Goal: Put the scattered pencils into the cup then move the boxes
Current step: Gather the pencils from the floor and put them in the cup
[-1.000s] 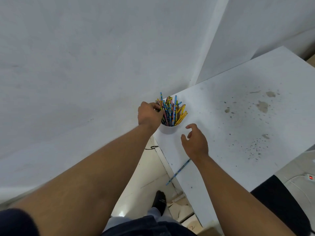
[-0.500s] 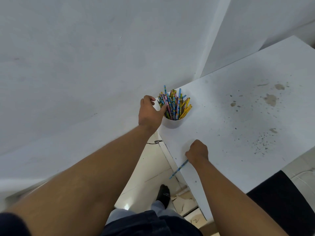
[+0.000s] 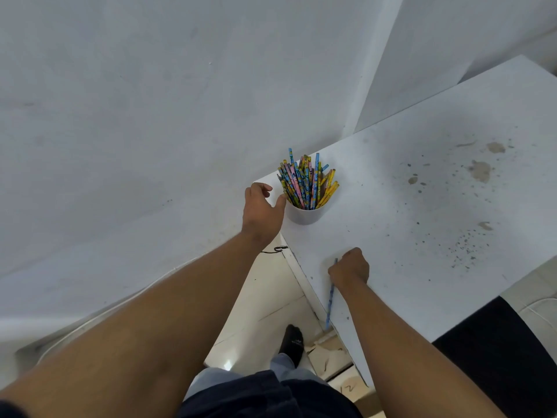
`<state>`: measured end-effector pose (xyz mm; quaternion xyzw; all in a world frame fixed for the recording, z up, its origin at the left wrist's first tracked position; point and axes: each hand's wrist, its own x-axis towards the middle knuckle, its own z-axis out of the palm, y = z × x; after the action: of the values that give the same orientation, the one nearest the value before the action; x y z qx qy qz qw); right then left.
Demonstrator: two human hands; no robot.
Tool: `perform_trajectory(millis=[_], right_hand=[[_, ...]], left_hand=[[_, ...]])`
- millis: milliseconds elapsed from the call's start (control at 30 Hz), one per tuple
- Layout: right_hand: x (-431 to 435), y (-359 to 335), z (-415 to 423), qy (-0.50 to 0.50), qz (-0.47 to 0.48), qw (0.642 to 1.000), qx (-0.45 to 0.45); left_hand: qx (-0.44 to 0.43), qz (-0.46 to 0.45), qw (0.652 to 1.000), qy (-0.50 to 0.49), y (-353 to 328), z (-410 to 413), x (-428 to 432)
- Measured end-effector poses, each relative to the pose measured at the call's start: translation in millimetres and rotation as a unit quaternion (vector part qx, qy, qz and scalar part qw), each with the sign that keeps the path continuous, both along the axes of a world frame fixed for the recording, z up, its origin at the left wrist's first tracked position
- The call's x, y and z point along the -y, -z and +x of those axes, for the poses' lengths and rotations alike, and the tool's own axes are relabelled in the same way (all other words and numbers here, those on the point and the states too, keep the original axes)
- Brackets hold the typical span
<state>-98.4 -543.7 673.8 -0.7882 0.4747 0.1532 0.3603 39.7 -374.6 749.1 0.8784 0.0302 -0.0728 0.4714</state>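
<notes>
Right grip (image 3: 349,268) has just clamped on the one loose blue pencil (image 3: 331,300) at the table's (image 3: 422,236) near left edge, swinging it round; left grip (image 3: 262,211) stays spread apart beside the full cup (image 3: 304,215). Likely one drop remains before the boxes.

The cup (image 3: 304,214) stands on the table (image 3: 422,206) at its far left corner, with the bundle of pencils (image 3: 305,182) upright in it. The left hand (image 3: 262,211) sits just left of the cup, over the table's left edge. Nearer the person, by the same edge, the right hand (image 3: 349,268) rests on the table holding a single pencil (image 3: 331,300), which runs back along that edge.
</notes>
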Motion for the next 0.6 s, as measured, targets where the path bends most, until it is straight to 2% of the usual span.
perform_trajectory(millis=[67,167,300,400,500,600], right_hand=[[-3,-8,2,0.0,0.032,0.999,0.044],[-9,-39,18,0.031,0.06,0.978,0.197],[-15,-102,59,0.06,0.042,0.903,0.423],[-9,-141,92,0.062,-0.002,0.849,0.525],[-2,-160,114,0.033,-0.04,0.82,0.57],[4,-146,126,0.002,-0.044,0.837,0.545]], left_hand=[[-0.009,-0.012,1.0,-0.002,-2,-1,1],[-0.032,-0.041,0.999,-0.008,-1,0,1],[-0.088,-0.11,0.99,-0.03,-6,3,3],[-0.115,-0.147,0.982,-0.037,-12,6,9],[-0.128,-0.169,0.976,-0.04,-17,7,15],[-0.139,-0.181,0.973,-0.035,-23,11,21]])
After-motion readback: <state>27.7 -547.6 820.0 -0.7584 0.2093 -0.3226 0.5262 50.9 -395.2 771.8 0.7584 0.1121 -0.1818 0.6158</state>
